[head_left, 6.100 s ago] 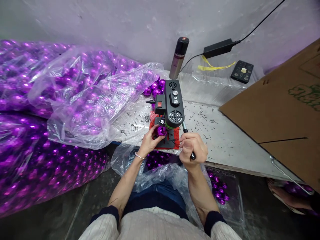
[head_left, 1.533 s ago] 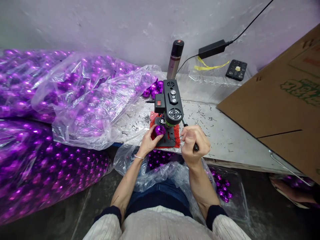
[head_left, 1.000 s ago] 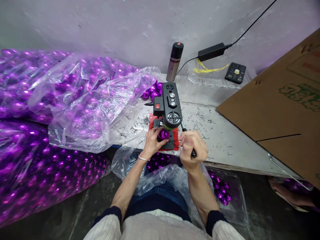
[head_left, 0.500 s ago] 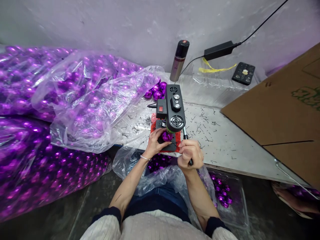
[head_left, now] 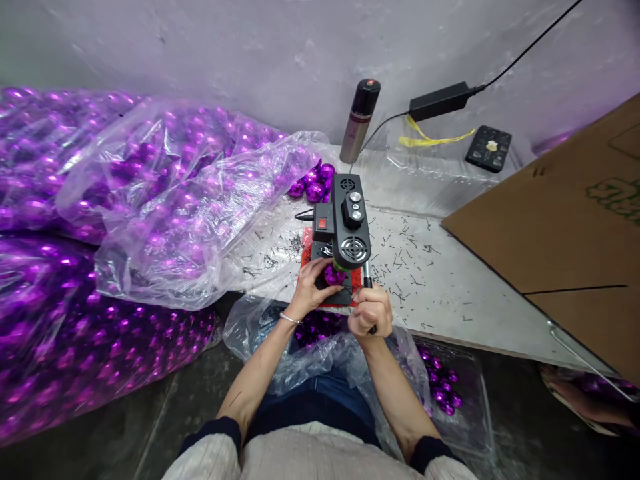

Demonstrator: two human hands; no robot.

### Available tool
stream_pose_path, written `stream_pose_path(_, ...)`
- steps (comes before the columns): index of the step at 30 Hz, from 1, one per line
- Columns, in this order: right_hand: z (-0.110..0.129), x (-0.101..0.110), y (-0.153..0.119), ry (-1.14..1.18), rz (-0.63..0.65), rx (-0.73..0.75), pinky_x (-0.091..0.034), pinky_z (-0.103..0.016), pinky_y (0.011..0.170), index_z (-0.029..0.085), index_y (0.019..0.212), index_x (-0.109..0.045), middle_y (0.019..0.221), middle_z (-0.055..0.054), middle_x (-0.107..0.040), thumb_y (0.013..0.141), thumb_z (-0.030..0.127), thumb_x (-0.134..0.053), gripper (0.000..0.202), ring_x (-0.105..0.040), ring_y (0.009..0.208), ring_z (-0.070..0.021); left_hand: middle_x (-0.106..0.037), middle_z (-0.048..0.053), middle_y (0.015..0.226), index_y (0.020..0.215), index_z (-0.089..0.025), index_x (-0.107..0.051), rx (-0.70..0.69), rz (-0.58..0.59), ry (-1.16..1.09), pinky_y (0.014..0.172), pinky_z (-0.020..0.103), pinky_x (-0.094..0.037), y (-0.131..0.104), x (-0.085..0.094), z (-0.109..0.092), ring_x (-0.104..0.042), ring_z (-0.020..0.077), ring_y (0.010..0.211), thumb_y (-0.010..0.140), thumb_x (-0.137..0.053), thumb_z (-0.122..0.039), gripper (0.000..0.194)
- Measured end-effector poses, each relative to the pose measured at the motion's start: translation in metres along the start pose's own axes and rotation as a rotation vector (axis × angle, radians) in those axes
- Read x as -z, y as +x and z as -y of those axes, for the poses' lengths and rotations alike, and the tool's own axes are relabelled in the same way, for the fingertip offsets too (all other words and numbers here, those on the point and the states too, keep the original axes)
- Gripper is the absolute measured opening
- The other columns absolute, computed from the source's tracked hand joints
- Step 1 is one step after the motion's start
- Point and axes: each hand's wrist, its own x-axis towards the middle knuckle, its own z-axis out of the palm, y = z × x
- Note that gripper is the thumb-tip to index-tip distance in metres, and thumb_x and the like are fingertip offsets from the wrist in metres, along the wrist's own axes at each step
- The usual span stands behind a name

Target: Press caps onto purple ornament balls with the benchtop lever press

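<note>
A small black press machine (head_left: 351,220) with round vents and a red switch stands on the white table over a red mat (head_left: 356,277). Beneath its head sits a shiny purple ball ornament (head_left: 334,275). My left hand (head_left: 311,290) is closed around that ball, thumb on the near side and fingers on the far left. My right hand (head_left: 373,312) is wrapped round the black grip of the machine's lever (head_left: 369,275), at the machine's right side. More purple balls (head_left: 320,327) lie in clear plastic on my lap.
Large clear bags of purple balls (head_left: 125,193) fill the left side. Loose balls (head_left: 314,190) lie behind the machine. A spray can (head_left: 360,120), a power adapter (head_left: 443,101) and a black box (head_left: 489,148) stand at the back. A cardboard box (head_left: 565,233) leans in from the right.
My right hand has drawn the lever slightly left and toward me, and the machine's head sits a little lower. My left hand stays on the ball.
</note>
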Motion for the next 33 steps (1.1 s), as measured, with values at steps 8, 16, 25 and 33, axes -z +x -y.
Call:
stream_pose_path(8, 0.005, 0.007, 0.016, -0.042, 0.063, 0.03, -0.048, -0.029, 0.059, 0.023, 0.072, -0.049, 0.071, 0.001, -0.06, 0.105, 0.027, -0.037, 0.035, -0.056, 0.059, -0.0114, -0.068, 0.012, 0.131, 0.132, -0.023, -0.065, -0.043, -0.015, -0.012, 0.111, 0.047, -0.048, 0.004, -0.003, 0.005, -0.063, 0.0298, 0.125, 0.078, -0.086, -0.047, 0.063)
stream_pose_path(16, 0.038, 0.016, 0.073, -0.069, 0.119, -0.114, -0.043, -0.028, 0.058, 0.022, 0.071, -0.053, 0.067, 0.0, -0.061, 0.096, 0.013, -0.05, 0.028, -0.059, 0.064, -0.0125, -0.062, 0.015, 0.14, 0.149, -0.024, -0.047, -0.288, -0.03, 0.188, 0.116, 0.053, -0.042, -0.064, 0.007, -0.015, -0.059, 0.0282, 0.132, 0.095, -0.066, -0.032, 0.058)
stream_pose_path(25, 0.027, 0.021, 0.046, -0.055, 0.139, -0.067, -0.046, -0.026, 0.058, 0.019, 0.072, -0.055, 0.072, 0.0, -0.062, 0.095, 0.01, -0.049, 0.026, -0.06, 0.066, -0.0115, -0.063, 0.017, 0.14, 0.131, -0.019, -0.06, -0.11, -0.228, 0.181, 0.114, 0.048, -0.044, -0.001, 0.036, 0.01, -0.058, 0.0259, 0.135, 0.106, -0.035, -0.031, 0.037)
stream_pose_path(33, 0.029, 0.02, 0.041, -0.058, 0.114, -0.056, -0.046, -0.025, 0.056, 0.019, 0.068, -0.054, 0.068, 0.001, -0.058, 0.096, 0.01, -0.047, 0.03, -0.06, 0.064, -0.0113, -0.061, 0.025, 0.142, 0.143, -0.013, -0.054, 0.526, -0.127, 0.047, 0.116, 0.049, -0.037, 0.211, 0.03, 0.008, -0.054, 0.0368, 0.14, 0.1, -0.056, -0.046, 0.054)
